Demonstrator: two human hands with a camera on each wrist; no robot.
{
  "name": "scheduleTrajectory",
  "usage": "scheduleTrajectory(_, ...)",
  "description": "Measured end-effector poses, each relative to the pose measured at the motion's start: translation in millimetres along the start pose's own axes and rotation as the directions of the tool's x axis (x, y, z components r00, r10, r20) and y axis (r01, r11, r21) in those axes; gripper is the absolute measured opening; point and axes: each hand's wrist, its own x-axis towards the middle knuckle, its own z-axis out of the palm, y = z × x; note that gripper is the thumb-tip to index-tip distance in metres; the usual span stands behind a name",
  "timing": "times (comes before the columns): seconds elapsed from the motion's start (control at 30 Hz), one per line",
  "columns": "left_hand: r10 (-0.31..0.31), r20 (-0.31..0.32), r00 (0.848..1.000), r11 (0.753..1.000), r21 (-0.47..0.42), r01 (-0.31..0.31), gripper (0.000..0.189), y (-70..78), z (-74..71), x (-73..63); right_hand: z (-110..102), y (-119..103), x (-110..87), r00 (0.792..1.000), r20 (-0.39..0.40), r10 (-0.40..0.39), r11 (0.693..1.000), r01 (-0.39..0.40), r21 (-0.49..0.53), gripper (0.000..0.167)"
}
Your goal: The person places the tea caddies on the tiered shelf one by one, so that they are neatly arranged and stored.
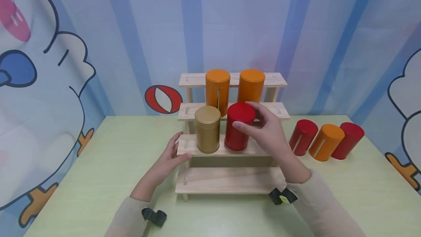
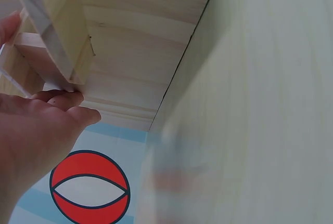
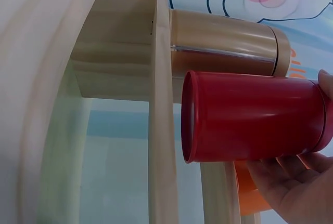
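Observation:
My right hand (image 1: 268, 131) grips a red can (image 1: 240, 127) by its upper part, thumb on the near side. In the right wrist view the can's base is right by the edge of a shelf board (image 3: 162, 130), with a thin gap showing. To its left a gold can (image 1: 208, 131) stands on the second-lowest tier of a stepped wooden rack (image 1: 230, 180). At that tier's left end my left hand (image 1: 167, 164) holds the board, thumb at the front edge. In the left wrist view its fingers (image 2: 62, 102) bend around the wood.
Two orange cans (image 1: 217, 87) stand on the tier behind. Right of the rack, a red can (image 1: 303, 137), an orange can (image 1: 326, 142) and another red can (image 1: 348, 140) stand close together on the pale green table (image 1: 131, 138). A printed curtain (image 1: 230, 21) hangs behind.

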Motion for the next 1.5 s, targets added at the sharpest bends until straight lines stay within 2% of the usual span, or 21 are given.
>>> scheduleTrajectory(0.7,0.0,0.007,1.0,1.0,-0.012,0.0,0.086,-0.2,0.8,-1.1,9,7,4.6,0.997,0.023,0.068,0.998,-0.068,0.002,0.072)
scheduleTrajectory(1.5,-0.006,0.002,1.0,1.0,-0.001,0.006,0.087,-1.3,0.1,1.0,12,10,7.7,0.997,0.026,0.074,0.997,-0.074,-0.004,0.074)
